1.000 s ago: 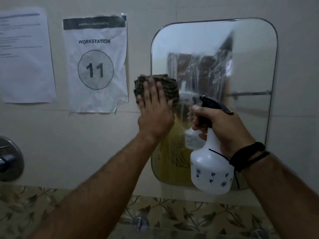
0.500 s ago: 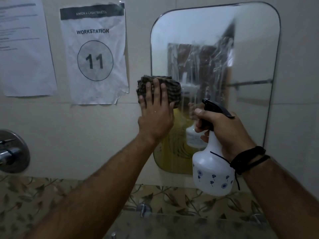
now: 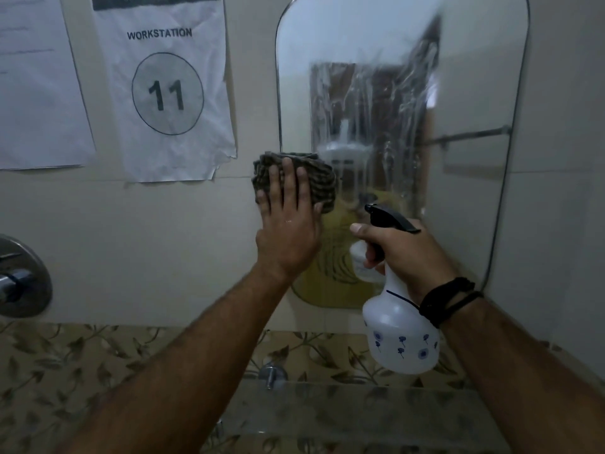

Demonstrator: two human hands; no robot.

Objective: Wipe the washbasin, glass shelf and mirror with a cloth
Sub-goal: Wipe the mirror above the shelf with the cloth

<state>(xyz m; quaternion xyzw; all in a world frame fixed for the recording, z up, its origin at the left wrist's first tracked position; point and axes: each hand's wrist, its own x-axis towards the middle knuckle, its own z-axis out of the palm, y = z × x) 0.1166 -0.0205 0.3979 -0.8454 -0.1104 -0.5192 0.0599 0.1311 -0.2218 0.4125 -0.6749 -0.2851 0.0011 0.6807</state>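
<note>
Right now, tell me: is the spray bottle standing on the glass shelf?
No, the spray bottle is held up in the right hand in front of the mirror, above the glass shelf.

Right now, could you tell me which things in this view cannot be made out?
- Washbasin: not in the head view, presumably below its bottom edge.
- Mirror: top cut off by the upper edge; lower left hidden by the left hand, cloth and spray bottle.
- Left paper sheet: text too blurred to read.
- Glass shelf: dim, its edges hidden by both forearms.
</note>
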